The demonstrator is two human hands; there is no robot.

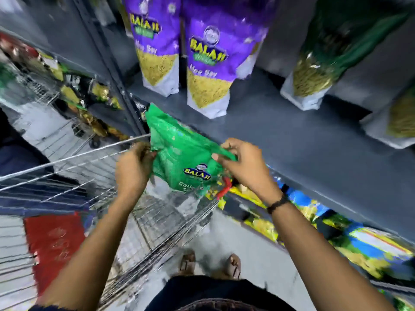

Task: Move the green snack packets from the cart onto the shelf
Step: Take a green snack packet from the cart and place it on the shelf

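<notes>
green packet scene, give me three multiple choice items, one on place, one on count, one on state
1. Where is the green packet?
A. lying in the cart
B. held above the cart, before the shelf
C. standing on the shelf

2. How many purple packets stand on the shelf?
A. two
B. four
C. none

3. How is the green packet held?
A. left hand only
B. right hand only
C. both hands

Answers: 1 B, it hangs in the air at the shelf edge; 2 A, two purple packets stand side by side; 3 C, the left hand and right hand each grip a side.
</notes>
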